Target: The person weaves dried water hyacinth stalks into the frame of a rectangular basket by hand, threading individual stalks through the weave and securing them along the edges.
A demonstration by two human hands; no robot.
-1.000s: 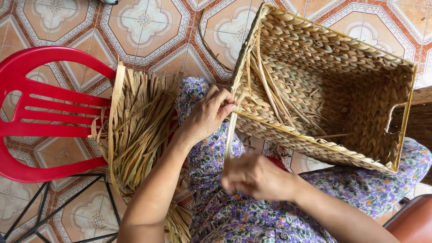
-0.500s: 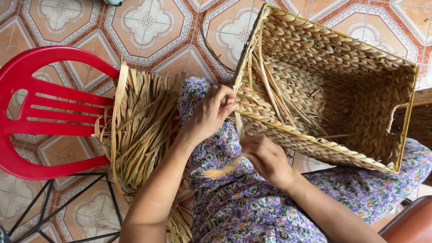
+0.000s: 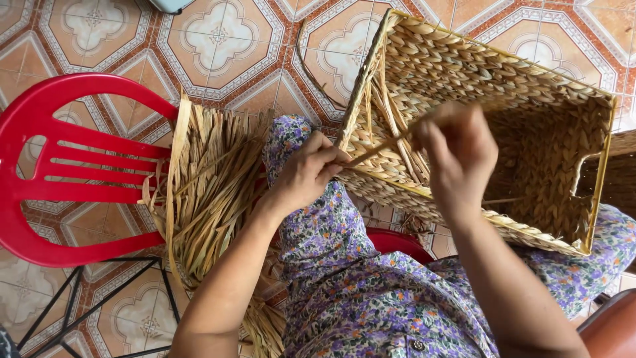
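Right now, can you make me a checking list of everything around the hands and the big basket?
Surface: patterned floor tiles; the work rests on a lap in flowered cloth.
Job's things: rectangular woven basket lying on its side; a dried strand stretched between both hands.
Clutter: bundle of dried straw strips beside a red plastic chair.
Grippers: left hand pinches the strand at the basket's rim; right hand is raised, blurred, pulling it.
Cables: nothing seen.
Surroundings: dark metal frame lower left.
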